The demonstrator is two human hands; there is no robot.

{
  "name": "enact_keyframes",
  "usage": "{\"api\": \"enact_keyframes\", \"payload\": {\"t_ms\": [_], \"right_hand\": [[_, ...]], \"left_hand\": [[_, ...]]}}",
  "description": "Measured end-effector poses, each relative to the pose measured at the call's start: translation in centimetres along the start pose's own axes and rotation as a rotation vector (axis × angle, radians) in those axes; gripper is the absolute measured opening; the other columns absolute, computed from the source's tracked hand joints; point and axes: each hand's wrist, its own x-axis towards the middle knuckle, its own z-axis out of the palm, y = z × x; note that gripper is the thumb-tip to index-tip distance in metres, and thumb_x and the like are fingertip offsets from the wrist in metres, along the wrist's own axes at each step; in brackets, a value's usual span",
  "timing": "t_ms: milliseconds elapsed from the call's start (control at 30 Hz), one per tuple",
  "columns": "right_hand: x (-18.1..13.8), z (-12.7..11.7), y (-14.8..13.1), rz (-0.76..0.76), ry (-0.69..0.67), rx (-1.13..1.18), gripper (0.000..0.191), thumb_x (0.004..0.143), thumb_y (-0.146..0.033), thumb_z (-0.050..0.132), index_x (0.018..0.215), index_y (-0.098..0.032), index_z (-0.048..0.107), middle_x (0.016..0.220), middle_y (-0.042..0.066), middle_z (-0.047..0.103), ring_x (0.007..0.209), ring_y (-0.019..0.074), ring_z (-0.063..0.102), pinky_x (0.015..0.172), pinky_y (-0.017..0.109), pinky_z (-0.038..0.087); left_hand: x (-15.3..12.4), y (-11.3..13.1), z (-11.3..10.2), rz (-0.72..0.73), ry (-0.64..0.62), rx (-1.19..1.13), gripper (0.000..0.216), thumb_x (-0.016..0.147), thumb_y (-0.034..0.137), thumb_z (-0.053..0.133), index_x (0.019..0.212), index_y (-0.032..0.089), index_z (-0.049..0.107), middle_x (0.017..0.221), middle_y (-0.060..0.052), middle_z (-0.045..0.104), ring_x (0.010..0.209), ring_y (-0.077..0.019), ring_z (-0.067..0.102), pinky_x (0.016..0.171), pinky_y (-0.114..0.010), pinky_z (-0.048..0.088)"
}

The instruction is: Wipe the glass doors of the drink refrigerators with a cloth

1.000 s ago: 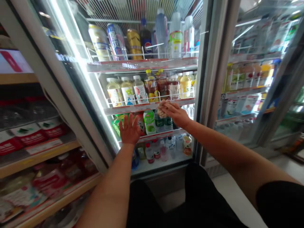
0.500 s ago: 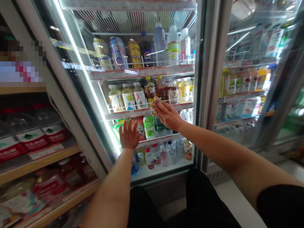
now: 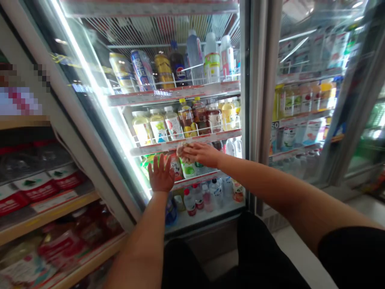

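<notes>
My left hand (image 3: pixel 161 176) lies against the glass door of a drinks fridge, its fingers spread and nothing in it. To its right, my right hand (image 3: pixel 206 155) presses a crumpled, pale cloth (image 3: pixel 182 152) to the same glass, with the cloth under its fingertips. Behind the glass, lit shelves carry drinks. Bottles with yellow and white labels (image 3: pixel 159 126) stand just above my hands. Small bottles with red caps (image 3: pixel 189 202) stand on the bottom shelf below them. My right hand and the cloth hide part of the green-labelled bottles (image 3: pixel 188 170).
A metal door frame (image 3: pixel 259 100) separates this door from a second glass-fronted fridge (image 3: pixel 300 104) on the right. On the left, an open shelf rack (image 3: pixel 48 216) holds packs of bottles with red labels. My knees (image 3: pixel 255 241) are close below the door.
My right hand has slid the cloth down and to the left across the glass, closer to my left hand. My left hand stays spread on the door. The view has shifted slightly.
</notes>
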Motion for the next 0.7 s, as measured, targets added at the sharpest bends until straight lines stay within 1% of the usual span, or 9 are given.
{"api": "enact_keyframes", "payload": {"t_ms": [33, 100, 200, 233, 400, 467, 600, 633, 700], "right_hand": [[0.0, 0.0, -0.1, -0.027, -0.039, 0.006, 0.045, 0.100, -0.015, 0.047, 0.144, -0.024, 0.054, 0.148, 0.003, 0.057, 0.133, 0.0231, 0.048, 0.116, 0.044, 0.043], [0.0, -0.4, 0.4, 0.033, -0.038, 0.008, 0.046, 0.100, -0.015, 0.047, 0.146, -0.021, 0.051, 0.150, 0.006, 0.054, 0.134, 0.0247, 0.047, 0.116, 0.045, 0.042], [-0.7, -0.8, 1.8, 0.248, 0.096, -0.006, 0.051, 0.099, -0.012, 0.045, 0.150, -0.018, 0.048, 0.152, 0.009, 0.051, 0.136, 0.0274, 0.044, 0.117, 0.047, 0.040], [-1.3, -0.8, 2.1, 0.276, 0.127, -0.003, 0.051, 0.100, -0.012, 0.044, 0.150, -0.018, 0.047, 0.152, 0.009, 0.051, 0.136, 0.0280, 0.044, 0.116, 0.048, 0.041], [-4.9, -0.2, 3.0, 0.047, 0.042, 0.069, 0.049, 0.099, -0.012, 0.048, 0.147, -0.024, 0.052, 0.144, 0.008, 0.060, 0.135, 0.0272, 0.046, 0.113, 0.052, 0.045], [-5.9, -0.3, 3.6, 0.091, 0.068, 0.058, 0.048, 0.100, -0.013, 0.046, 0.146, -0.025, 0.053, 0.144, 0.006, 0.060, 0.134, 0.0264, 0.047, 0.113, 0.051, 0.046], [-7.6, -0.3, 4.3, 0.362, 0.233, 0.020, 0.048, 0.101, -0.013, 0.042, 0.147, -0.021, 0.052, 0.150, 0.008, 0.054, 0.136, 0.0267, 0.047, 0.117, 0.048, 0.043], [-8.1, -0.2, 4.2, 0.375, 0.235, 0.025, 0.049, 0.101, -0.013, 0.043, 0.148, -0.021, 0.051, 0.151, 0.008, 0.053, 0.136, 0.0266, 0.046, 0.117, 0.048, 0.043], [-9.4, 0.1, 4.1, 0.304, 0.171, 0.047, 0.052, 0.099, -0.010, 0.045, 0.149, -0.024, 0.050, 0.149, 0.007, 0.055, 0.136, 0.0262, 0.047, 0.116, 0.048, 0.044]], "left_hand": [[0.0, 0.0, 0.0, 0.008, 0.005, 0.008, 0.051, 0.097, 0.036, 0.044, 0.146, 0.026, 0.052, 0.159, -0.010, 0.041, 0.157, -0.0297, 0.013, 0.125, -0.063, 0.006], [0.0, 0.0, 0.0, 0.020, 0.018, 0.022, 0.051, 0.097, 0.036, 0.044, 0.146, 0.026, 0.052, 0.159, -0.010, 0.041, 0.157, -0.0288, 0.014, 0.125, -0.062, 0.008], [-0.1, 0.1, 0.0, 0.024, 0.021, 0.038, 0.052, 0.096, 0.036, 0.045, 0.147, 0.025, 0.051, 0.159, -0.011, 0.041, 0.157, -0.0282, 0.014, 0.125, -0.060, 0.009], [-0.1, 0.1, 0.0, 0.020, 0.019, 0.047, 0.052, 0.096, 0.035, 0.044, 0.147, 0.025, 0.051, 0.160, -0.011, 0.040, 0.157, -0.0281, 0.014, 0.125, -0.060, 0.010], [-0.1, 0.1, 0.0, 0.018, 0.013, 0.062, 0.051, 0.096, 0.035, 0.044, 0.146, 0.025, 0.052, 0.160, -0.011, 0.039, 0.157, -0.0288, 0.012, 0.125, -0.061, 0.009], [-0.2, -0.1, 0.1, 0.025, 0.012, 0.050, 0.051, 0.096, 0.035, 0.045, 0.147, 0.026, 0.051, 0.160, -0.011, 0.040, 0.157, -0.0286, 0.012, 0.125, -0.061, 0.008], [-0.2, -0.3, 0.3, 0.029, 0.018, 0.027, 0.054, 0.096, 0.034, 0.046, 0.150, 0.028, 0.047, 0.161, -0.010, 0.037, 0.157, -0.0283, 0.011, 0.125, -0.063, 0.008], [-0.2, -0.3, 0.3, 0.024, 0.018, 0.017, 0.054, 0.096, 0.034, 0.047, 0.150, 0.029, 0.046, 0.162, -0.010, 0.036, 0.157, -0.0286, 0.011, 0.125, -0.063, 0.007], [-0.2, -0.2, 0.3, 0.017, 0.019, 0.008, 0.055, 0.096, 0.034, 0.047, 0.150, 0.028, 0.046, 0.162, -0.010, 0.036, 0.157, -0.0292, 0.011, 0.125, -0.063, 0.007]]}}
